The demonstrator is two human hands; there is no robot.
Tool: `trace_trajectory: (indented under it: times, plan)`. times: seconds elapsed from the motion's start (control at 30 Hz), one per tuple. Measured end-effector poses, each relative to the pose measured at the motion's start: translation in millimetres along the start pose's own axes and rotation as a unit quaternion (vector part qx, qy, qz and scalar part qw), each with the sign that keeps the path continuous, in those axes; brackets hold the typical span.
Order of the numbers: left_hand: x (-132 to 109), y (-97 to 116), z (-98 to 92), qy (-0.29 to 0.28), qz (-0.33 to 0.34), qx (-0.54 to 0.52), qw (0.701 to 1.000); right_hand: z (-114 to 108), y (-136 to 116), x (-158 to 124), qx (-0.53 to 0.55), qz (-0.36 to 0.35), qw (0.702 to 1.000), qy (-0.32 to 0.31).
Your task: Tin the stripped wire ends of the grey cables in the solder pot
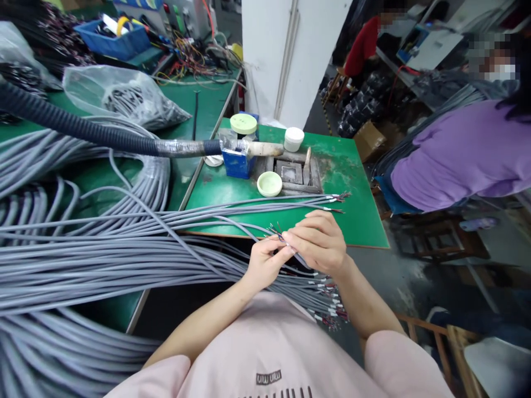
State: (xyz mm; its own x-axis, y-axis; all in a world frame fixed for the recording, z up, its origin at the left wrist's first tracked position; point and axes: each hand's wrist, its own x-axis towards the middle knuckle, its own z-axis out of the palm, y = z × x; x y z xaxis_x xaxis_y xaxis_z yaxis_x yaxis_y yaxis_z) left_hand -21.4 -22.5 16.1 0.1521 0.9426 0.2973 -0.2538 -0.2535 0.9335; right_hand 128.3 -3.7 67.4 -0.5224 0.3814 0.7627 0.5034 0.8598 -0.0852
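My left hand (265, 261) and my right hand (318, 242) meet in front of my chest, both pinched on the stripped end of one grey cable (277, 234) whose thin coloured wires fan out above my fingers. The cable runs left into a large bundle of grey cables (83, 260) that crosses the green table. More stripped cable ends (327, 301) hang below my hands. A few other cables lie on the green mat (357, 218) with their ends (338, 198) pointing right.
A metal solder pot (292, 172), a pale green lid (269, 184), a white jar (294, 139), a green-lidded jar (243, 125) and a blue block (236, 163) sit on the mat. A black corrugated hose (83, 130) ends there. A person in purple (456, 155) bends at right.
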Motion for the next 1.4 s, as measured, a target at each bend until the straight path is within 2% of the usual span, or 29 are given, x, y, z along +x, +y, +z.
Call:
trace_trajectory:
  times: [0.17,0.27,0.37,0.43,0.53,0.63,0.7,0.77,0.93,1.0,1.07,1.17,1.23,1.3,1.4]
  plan:
    - [0.2,-0.4,-1.6,-0.004,-0.003,-0.003,1.000,1.4,0.2,-0.7,-0.011,-0.011,1.000,0.006]
    - [-0.3,-1.2,-1.6,-0.004,-0.023,-0.002,1.000,2.0,1.0,-3.2,0.000,0.011,1.000,-0.009]
    - [-0.4,-0.5,-0.7,0.004,-0.066,-0.009,0.998,4.7,-1.2,-5.7,0.062,0.091,0.994,-0.025]
    - [0.8,1.0,0.4,0.005,-0.091,-0.017,0.996,7.7,-4.9,-6.1,0.134,0.181,0.974,0.005]
    - [4.1,3.7,2.4,-0.016,-0.111,-0.045,0.993,12.2,-9.7,-4.9,0.256,0.329,0.907,0.056]
    - [7.5,5.2,4.3,-0.042,-0.131,-0.085,0.987,14.6,-9.4,-3.1,0.376,0.455,0.805,0.054]
    - [8.9,5.2,5.5,-0.054,-0.145,-0.104,0.982,14.7,-7.2,-2.3,0.428,0.503,0.749,0.048]
    - [9.7,4.6,7.2,-0.054,-0.158,-0.121,0.978,14.2,-5.1,-1.9,0.447,0.520,0.726,0.050]
    - [11.4,2.9,12.4,-0.022,-0.180,-0.160,0.970,12.0,-2.7,-0.6,0.443,0.518,0.730,0.040]
    - [12.8,2.7,13.5,-0.009,-0.182,-0.150,0.972,10.1,-2.3,-0.5,0.426,0.514,0.744,0.027]
    - [14.5,2.6,13.5,0.009,-0.177,-0.132,0.975,7.0,-2.7,-2.0,0.379,0.495,0.782,0.024]
    - [16.2,1.7,11.7,0.041,-0.169,-0.123,0.977,1.6,-6.2,-9.5,0.253,0.442,0.860,0.022]
    - [16.3,0.4,9.3,0.050,-0.180,-0.129,0.974,-1.5,-10.0,-17.1,0.193,0.412,0.890,-0.005]
    - [15.9,-1.6,5.6,0.038,-0.195,-0.150,0.969,-4.4,-13.8,-25.0,0.181,0.393,0.901,-0.042]
    - [16.9,-5.7,-2.3,-0.035,-0.226,-0.203,0.952,-8.8,-16.3,-33.5,0.221,0.380,0.895,-0.076]
